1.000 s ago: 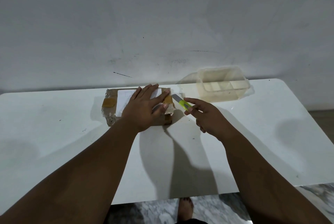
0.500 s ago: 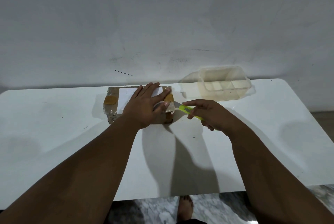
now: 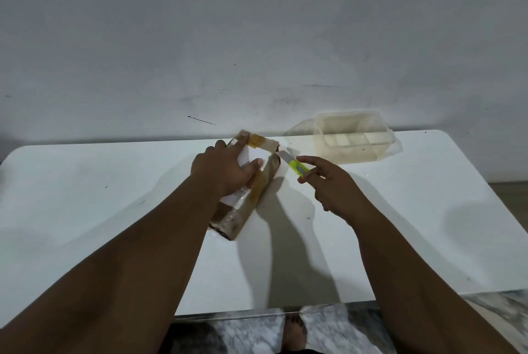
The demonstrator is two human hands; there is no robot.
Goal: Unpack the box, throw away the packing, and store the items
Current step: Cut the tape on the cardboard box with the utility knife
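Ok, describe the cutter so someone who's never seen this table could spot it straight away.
Start at the white table against the grey wall. Near its far edge, between the taped cardboard box and the clear plastic container, the right hand holds the cutter. It is the only bright yellow-green thing there, slim, with a bare metal blade pointing at the box.

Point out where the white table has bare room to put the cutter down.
Bare: the white table left of the taped brown cardboard box, and right of the right hand, below the clear plastic container. Crowded: between box and container, around the yellow utility knife.
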